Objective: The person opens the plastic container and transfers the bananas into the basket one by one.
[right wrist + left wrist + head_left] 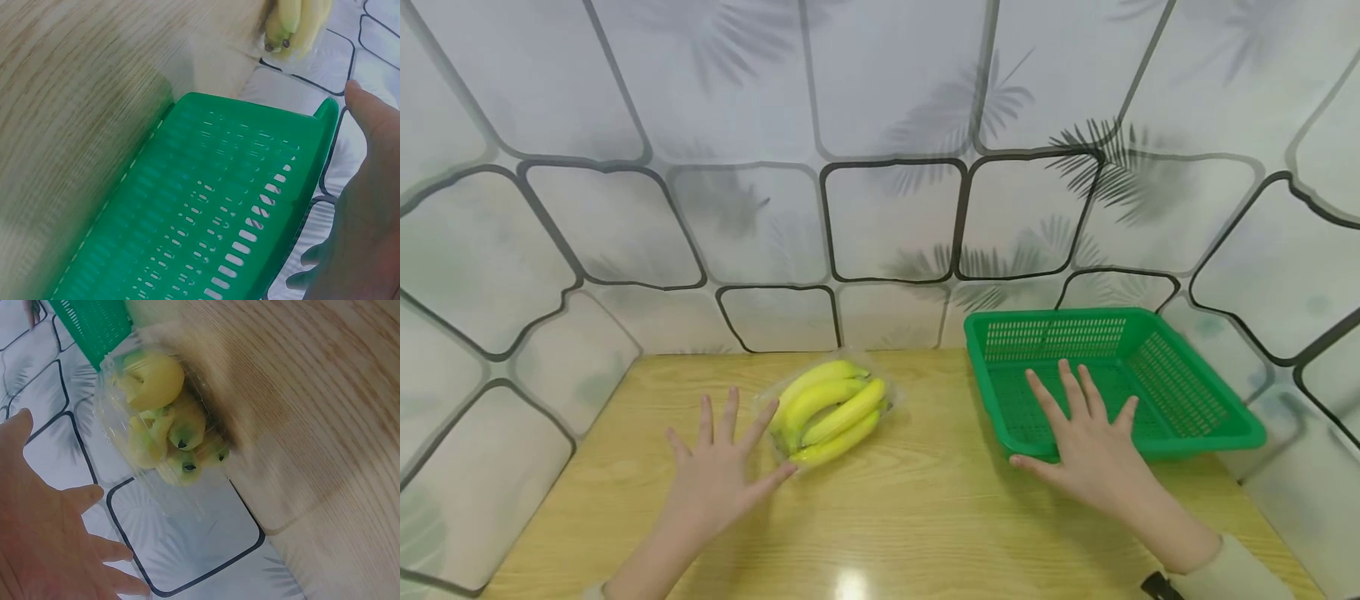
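Observation:
A bunch of yellow bananas (838, 410) in a clear plastic bag lies on the wooden table, left of centre in the head view. My left hand (713, 475) is spread just in front and to the left of it, holding nothing; in the left wrist view the bagged bananas (164, 415) appear beyond the spread fingers. On the right stands a green plastic basket (1187, 450) with slotted walls. Over its near left edge my right hand (1093, 454) is spread, fingers apart and holding nothing. Whether it touches the rim cannot be told.
The wooden table (917, 517) runs up to a wall (887, 217) with grey stone-outline and leaf patterns. Similar patterned panels close off the left and right sides. A dark band (1161, 586) shows at the right sleeve.

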A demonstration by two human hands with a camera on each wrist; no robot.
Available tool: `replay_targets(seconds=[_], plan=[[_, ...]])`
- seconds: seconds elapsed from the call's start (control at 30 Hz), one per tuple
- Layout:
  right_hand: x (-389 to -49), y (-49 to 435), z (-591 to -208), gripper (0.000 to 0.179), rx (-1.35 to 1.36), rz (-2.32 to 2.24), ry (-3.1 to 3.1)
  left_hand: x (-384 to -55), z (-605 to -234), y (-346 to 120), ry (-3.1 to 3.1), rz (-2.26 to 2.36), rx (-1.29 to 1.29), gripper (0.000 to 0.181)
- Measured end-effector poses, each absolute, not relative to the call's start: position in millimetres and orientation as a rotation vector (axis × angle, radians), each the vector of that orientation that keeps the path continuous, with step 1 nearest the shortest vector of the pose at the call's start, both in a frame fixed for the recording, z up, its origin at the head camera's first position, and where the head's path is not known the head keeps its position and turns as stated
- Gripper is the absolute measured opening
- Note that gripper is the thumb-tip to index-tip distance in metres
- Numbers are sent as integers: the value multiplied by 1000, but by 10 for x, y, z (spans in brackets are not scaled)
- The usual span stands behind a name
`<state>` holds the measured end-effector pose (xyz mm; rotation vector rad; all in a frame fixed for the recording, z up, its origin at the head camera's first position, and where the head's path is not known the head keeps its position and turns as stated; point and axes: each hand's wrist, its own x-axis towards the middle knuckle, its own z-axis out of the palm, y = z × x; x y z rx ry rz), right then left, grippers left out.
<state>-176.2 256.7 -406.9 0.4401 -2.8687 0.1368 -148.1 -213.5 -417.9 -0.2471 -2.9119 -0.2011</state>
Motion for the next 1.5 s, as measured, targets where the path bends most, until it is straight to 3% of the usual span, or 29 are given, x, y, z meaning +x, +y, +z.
replay_targets(seconds=[1.5], plan=[[-2081, 1712, -4018, 111, 755, 102, -2751, -1563, -4095, -2195, -2896, -288, -254, 87]])
